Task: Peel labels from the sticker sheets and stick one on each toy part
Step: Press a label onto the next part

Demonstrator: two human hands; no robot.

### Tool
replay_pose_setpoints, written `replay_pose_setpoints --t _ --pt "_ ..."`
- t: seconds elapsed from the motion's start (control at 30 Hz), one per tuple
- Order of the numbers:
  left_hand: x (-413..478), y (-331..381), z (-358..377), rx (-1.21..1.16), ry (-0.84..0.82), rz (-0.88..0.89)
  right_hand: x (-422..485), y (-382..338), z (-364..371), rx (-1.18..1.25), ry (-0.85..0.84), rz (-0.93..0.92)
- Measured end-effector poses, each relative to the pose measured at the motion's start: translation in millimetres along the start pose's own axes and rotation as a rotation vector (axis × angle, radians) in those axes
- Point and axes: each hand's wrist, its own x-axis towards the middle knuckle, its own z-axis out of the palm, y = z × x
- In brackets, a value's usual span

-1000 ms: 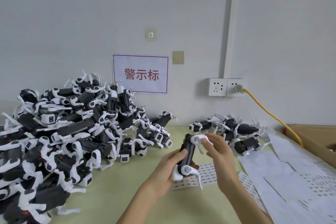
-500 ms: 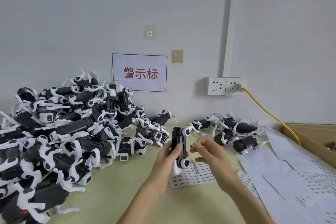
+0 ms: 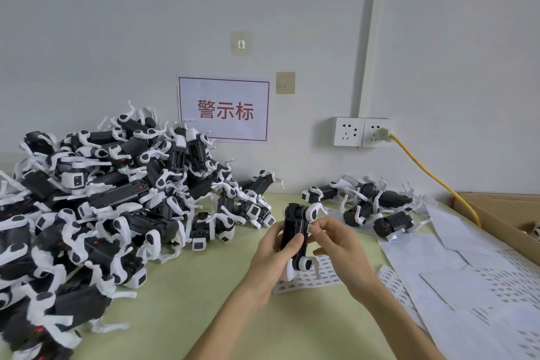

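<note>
My left hand point(image 3: 273, 254) grips a black and white toy part point(image 3: 295, 231), held upright above the table. My right hand point(image 3: 336, 245) pinches a small label point(image 3: 309, 228) at the toy part's right side. Under the hands lies a sticker sheet point(image 3: 309, 279) with rows of small labels. A large heap of toy parts point(image 3: 111, 202) fills the left of the table. A smaller group of toy parts point(image 3: 371, 204) lies at the back right.
Several white sticker sheets and backing papers point(image 3: 467, 278) spread over the right of the table. A cardboard box point(image 3: 502, 213) stands at the far right. A yellow cable point(image 3: 432, 178) runs from the wall socket point(image 3: 362, 131) down behind the box. The table top point(image 3: 204, 301) is pale green.
The toy part was turned upright and raised in my left hand. My right hand left the toy's white leg and now pinches a label at its side.
</note>
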Motion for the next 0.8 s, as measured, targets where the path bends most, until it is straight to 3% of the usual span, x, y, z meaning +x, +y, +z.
replay_pose_setpoints --t 0.8 --pt "-1.8 -3.0 3.7 0.045 -0.014 0.029 0.5 3.2 1.2 -0.116 0.055 -0.030"
